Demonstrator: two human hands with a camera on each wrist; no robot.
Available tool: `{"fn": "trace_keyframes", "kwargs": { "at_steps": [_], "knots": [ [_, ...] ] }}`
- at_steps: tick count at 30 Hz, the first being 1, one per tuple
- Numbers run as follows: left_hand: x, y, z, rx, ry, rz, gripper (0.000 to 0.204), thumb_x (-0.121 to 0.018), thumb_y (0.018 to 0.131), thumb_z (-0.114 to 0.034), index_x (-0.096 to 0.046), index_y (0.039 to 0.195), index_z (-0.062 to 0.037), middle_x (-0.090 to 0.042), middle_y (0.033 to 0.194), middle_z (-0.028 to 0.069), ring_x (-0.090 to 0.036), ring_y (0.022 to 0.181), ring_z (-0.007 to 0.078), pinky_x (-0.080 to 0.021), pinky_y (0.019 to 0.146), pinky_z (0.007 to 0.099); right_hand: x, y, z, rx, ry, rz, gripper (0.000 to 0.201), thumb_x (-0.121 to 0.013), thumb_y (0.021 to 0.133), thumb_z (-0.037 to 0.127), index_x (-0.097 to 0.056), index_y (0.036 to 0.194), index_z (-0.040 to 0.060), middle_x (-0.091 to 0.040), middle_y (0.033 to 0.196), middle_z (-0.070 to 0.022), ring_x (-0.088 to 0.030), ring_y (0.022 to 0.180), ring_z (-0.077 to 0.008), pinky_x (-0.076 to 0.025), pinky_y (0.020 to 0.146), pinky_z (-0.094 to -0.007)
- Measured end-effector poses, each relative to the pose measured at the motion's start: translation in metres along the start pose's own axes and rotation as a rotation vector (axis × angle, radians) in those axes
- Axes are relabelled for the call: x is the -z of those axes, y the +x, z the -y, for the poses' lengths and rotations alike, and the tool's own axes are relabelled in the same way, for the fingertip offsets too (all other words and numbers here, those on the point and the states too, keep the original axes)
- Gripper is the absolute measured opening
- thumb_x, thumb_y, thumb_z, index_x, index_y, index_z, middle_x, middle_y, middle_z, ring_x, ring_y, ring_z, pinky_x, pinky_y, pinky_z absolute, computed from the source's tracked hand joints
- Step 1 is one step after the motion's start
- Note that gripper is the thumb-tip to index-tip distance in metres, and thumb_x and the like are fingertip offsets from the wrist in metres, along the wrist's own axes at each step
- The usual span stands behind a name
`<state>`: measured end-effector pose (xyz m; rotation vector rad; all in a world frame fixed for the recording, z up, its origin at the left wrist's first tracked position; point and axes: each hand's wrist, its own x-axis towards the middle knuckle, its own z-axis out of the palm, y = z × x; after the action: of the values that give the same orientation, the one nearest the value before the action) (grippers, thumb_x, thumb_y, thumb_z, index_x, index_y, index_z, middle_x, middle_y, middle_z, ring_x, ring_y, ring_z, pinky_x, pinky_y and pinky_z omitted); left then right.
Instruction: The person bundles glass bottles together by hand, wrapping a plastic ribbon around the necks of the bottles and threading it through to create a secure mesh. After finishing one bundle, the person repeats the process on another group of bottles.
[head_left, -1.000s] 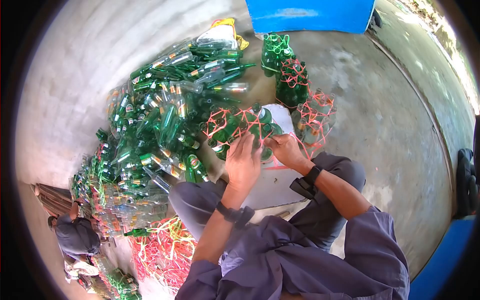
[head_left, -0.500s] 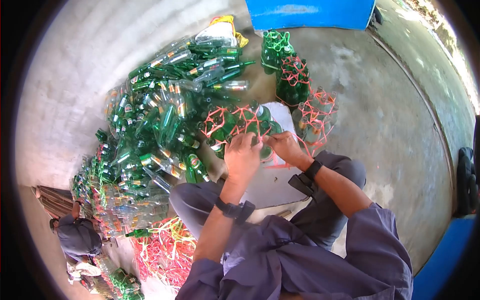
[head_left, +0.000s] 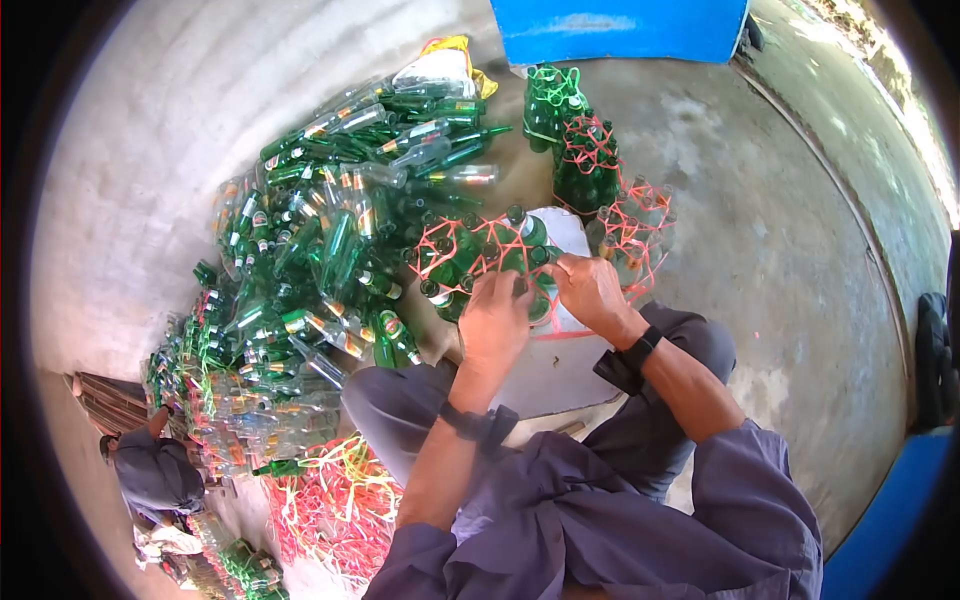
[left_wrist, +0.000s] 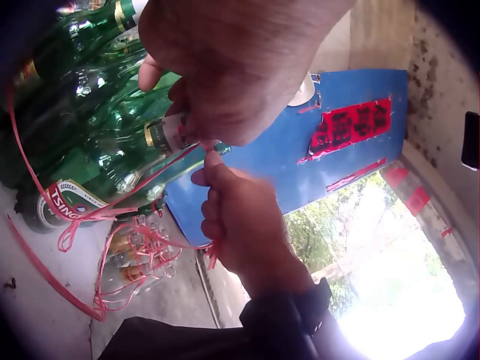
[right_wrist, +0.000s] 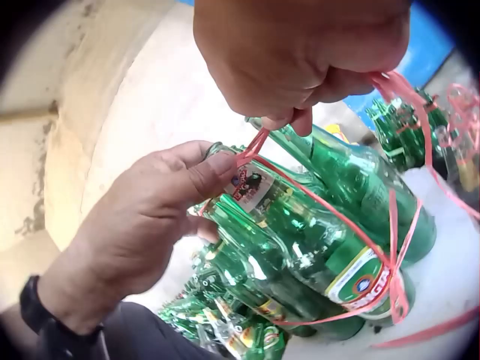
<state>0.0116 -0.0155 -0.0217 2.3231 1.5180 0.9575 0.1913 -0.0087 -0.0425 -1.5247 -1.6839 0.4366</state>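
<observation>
A cluster of green glass bottles (right_wrist: 300, 240), bound with pink plastic strap (right_wrist: 341, 223), stands upright on a white board (head_left: 530, 375) before the person's crossed legs. My left hand (head_left: 495, 318) is at the near bottle necks; in the right wrist view its thumb and finger pinch the strap beside a bottle mouth. My right hand (head_left: 597, 297) is close on the right and grips the strap with curled fingers. One strand is drawn between both hands, and a loose tail runs out past the right hand. Labels show on some bottles.
A large heap of loose bottles (head_left: 300, 240) lies to the left against the wall. Strapped bundles (head_left: 590, 170) stand beyond the board, near a blue panel (head_left: 620, 30). A pile of pink strap (head_left: 330, 510) lies at lower left, with another person (head_left: 157, 475) beyond.
My hands, close together half a second ago, have drawn apart a little. The right hand has shifted right, and the left slightly toward the body. The bundle stays on the board.
</observation>
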Motion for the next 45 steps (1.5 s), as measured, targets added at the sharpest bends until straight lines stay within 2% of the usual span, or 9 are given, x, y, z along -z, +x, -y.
{"fn": "trace_keyframes", "kwargs": {
  "at_steps": [13, 18, 25, 27, 31, 33, 37, 40, 45],
  "knots": [
    [0.038, 0.022, -0.016, -0.26, 0.24, 0.085, 0.044, -0.075, 0.079, -0.012, -0.062, 0.119, 0.0004, -0.071, 0.111, 0.0161, -0.065, 0.103, 0.036, -0.052, 0.091, 0.0447, -0.031, -0.007, -0.012, -0.242, 0.347, 0.069, 0.036, -0.065, 0.093, 0.028, -0.066, 0.074, -0.0022, -0.054, 0.064, -0.0242, -0.048, 0.053, -0.0381, -0.044, 0.055, -0.0438],
    [0.026, 0.034, 0.001, -0.072, 0.006, 0.255, 0.051, -0.072, 0.082, -0.015, -0.057, 0.129, -0.0001, -0.073, 0.105, 0.0121, -0.065, 0.1, 0.0353, -0.05, 0.095, 0.0444, -0.039, -0.002, -0.017, -0.371, 0.454, 0.153, 0.04, -0.063, 0.094, 0.033, -0.072, 0.072, 0.0005, -0.06, 0.057, -0.0153, -0.058, 0.051, -0.0231, -0.048, 0.055, -0.0385],
    [0.034, 0.054, 0.008, -0.015, -0.085, 0.419, 0.072, -0.072, 0.082, -0.019, -0.042, 0.146, -0.0059, -0.073, 0.117, 0.0121, -0.066, 0.107, 0.0336, -0.049, 0.099, 0.0409, -0.061, 0.006, -0.031, -0.511, 0.528, 0.274, 0.038, -0.063, 0.094, 0.034, -0.075, 0.072, 0.0048, -0.067, 0.059, -0.0098, -0.062, 0.053, -0.0229, -0.05, 0.057, -0.038],
    [0.037, 0.059, 0.004, 0.017, -0.029, 0.517, 0.079, -0.073, 0.081, -0.021, -0.037, 0.151, -0.0079, -0.072, 0.121, 0.0119, -0.065, 0.114, 0.0335, -0.047, 0.101, 0.039, -0.063, 0.008, -0.039, -0.117, 0.4, 0.298, 0.032, -0.065, 0.092, 0.033, -0.076, 0.076, 0.0069, -0.07, 0.065, -0.0094, -0.064, 0.058, -0.0195, -0.05, 0.06, -0.0358],
    [0.032, 0.066, 0.013, -0.057, 0.034, 0.572, 0.081, -0.072, 0.082, -0.022, -0.035, 0.153, -0.0096, -0.072, 0.121, 0.0109, -0.065, 0.113, 0.033, -0.049, 0.098, 0.0392, -0.053, 0.013, -0.038, 0.018, 0.245, 0.383, 0.027, -0.068, 0.09, 0.029, -0.075, 0.081, 0.0053, -0.071, 0.071, -0.0081, -0.065, 0.064, -0.0151, -0.051, 0.063, -0.0332],
    [0.033, 0.071, 0.013, -0.08, 0.022, 0.617, 0.081, -0.072, 0.082, -0.024, -0.036, 0.154, -0.0134, -0.072, 0.121, 0.0106, -0.069, 0.103, 0.0291, -0.051, 0.092, 0.0365, -0.049, 0.013, -0.034, -0.411, 0.653, 0.465, 0.023, -0.071, 0.089, 0.024, -0.074, 0.085, 0.0016, -0.072, 0.075, -0.0061, -0.067, 0.069, -0.0131, -0.051, 0.064, -0.0313],
    [0.037, 0.077, 0.006, 0.048, 0.047, 0.734, 0.076, -0.07, 0.084, -0.024, -0.039, 0.153, -0.0162, -0.073, 0.12, 0.0107, -0.07, 0.093, 0.0236, -0.051, 0.087, 0.0318, -0.043, 0.017, -0.021, -0.471, 0.593, 0.471, 0.024, -0.072, 0.089, 0.023, -0.072, 0.085, -0.0005, -0.07, 0.073, -0.0052, -0.066, 0.067, -0.0134, -0.05, 0.061, -0.0309],
    [0.032, 0.079, 0.022, 0.055, -0.107, 0.711, 0.068, -0.066, 0.087, -0.021, -0.043, 0.151, -0.0167, -0.073, 0.118, 0.0118, -0.069, 0.09, 0.0192, -0.05, 0.086, 0.0281, -0.036, 0.018, -0.012, -0.693, 0.848, 0.408, 0.025, -0.073, 0.088, 0.025, -0.073, 0.082, 0.0001, -0.069, 0.072, -0.0058, -0.064, 0.063, -0.0141, -0.048, 0.057, -0.0312],
    [0.033, 0.082, 0.03, 0.107, -0.283, 0.737, 0.056, -0.059, 0.094, -0.015, -0.044, 0.148, -0.0132, -0.074, 0.11, 0.0112, -0.069, 0.096, 0.0163, -0.05, 0.087, 0.0284, -0.043, 0.026, -0.02, -0.843, 0.641, 0.545, 0.029, -0.074, 0.087, 0.027, -0.072, 0.073, 0.0018, -0.067, 0.067, -0.0053, -0.062, 0.059, -0.0147, -0.044, 0.051, -0.0319]
  ]
}}
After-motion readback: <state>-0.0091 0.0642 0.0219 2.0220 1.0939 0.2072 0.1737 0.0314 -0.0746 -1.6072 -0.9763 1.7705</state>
